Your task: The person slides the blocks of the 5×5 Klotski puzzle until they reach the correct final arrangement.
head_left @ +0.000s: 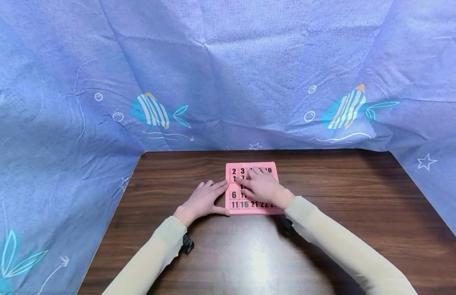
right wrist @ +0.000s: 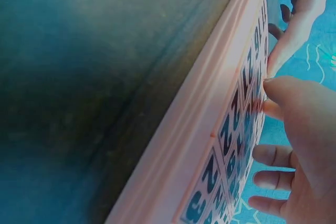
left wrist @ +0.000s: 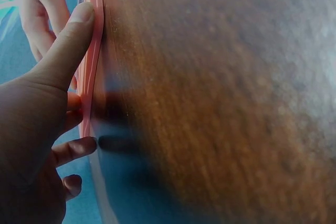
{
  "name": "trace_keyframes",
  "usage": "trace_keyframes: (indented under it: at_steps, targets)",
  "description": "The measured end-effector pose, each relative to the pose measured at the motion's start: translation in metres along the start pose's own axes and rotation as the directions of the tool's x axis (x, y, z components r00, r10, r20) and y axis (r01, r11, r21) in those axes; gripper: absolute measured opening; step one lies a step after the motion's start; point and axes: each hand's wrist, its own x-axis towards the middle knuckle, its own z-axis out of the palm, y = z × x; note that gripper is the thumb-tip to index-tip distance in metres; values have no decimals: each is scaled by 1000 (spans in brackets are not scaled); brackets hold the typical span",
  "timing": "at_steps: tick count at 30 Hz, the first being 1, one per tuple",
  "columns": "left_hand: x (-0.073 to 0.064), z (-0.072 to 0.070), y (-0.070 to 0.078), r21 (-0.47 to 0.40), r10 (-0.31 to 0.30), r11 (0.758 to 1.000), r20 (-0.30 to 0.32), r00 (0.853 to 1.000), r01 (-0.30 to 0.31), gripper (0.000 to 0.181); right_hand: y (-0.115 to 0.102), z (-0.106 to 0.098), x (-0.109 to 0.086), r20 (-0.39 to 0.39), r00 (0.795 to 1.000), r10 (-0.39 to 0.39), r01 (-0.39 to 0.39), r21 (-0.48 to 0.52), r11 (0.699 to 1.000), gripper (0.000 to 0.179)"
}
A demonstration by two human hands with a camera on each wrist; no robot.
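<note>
A pink number board point(head_left: 253, 211) with black numbers in square cells lies flat on the table. My left hand point(head_left: 203, 200) is at its left side, thumb at the near corner and fingertips along the left edge. Over the upper right part of the board is my right hand point(head_left: 265, 187), its index finger reaching left to the 1 and the other fingers spread over the numbers, hiding several of them. In the right wrist view the thumb point(right wrist: 286, 88) touches the numbered face. The left thumb point(left wrist: 73, 35) rests on the board's layered pink edge in the left wrist view.
The dark wood-grain table point(head_left: 342, 184) spreads on every side of the board, with a bright glare near its front. A blue curtain point(head_left: 250, 82) with fish prints hangs behind and beside it. A black wrist device point(head_left: 187, 243) sits under the left sleeve.
</note>
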Motion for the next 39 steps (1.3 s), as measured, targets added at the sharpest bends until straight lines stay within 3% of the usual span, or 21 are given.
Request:
trace_keyframes:
  at_steps: [5,11,15,29,33,39]
  targets:
    - [0,0,0,0,3,1000,1,1000,-3,99,-8,-5,-11,11,998,-68,68,18,998,41]
    - [0,0,-2,-7,4,1000,-13,1000,-4,98,-17,-7,-24,-38,986,-164,165,32,986,40]
    - [0,1,-3,0,-3,1000,-5,1000,3,99,-17,-5,-25,-52,988,-147,149,32,988,40]
    - [0,3,-1,15,-1,1000,5,1000,1,98,-6,3,-13,29,998,-63,63,-5,998,44]
    - [1,4,-1,16,-4,1000,3,1000,4,99,-14,1,-20,0,995,-95,95,-2,995,41]
    - [0,5,-3,28,16,1000,-36,999,-15,100,-30,-4,-37,-46,977,-207,207,3,978,40]
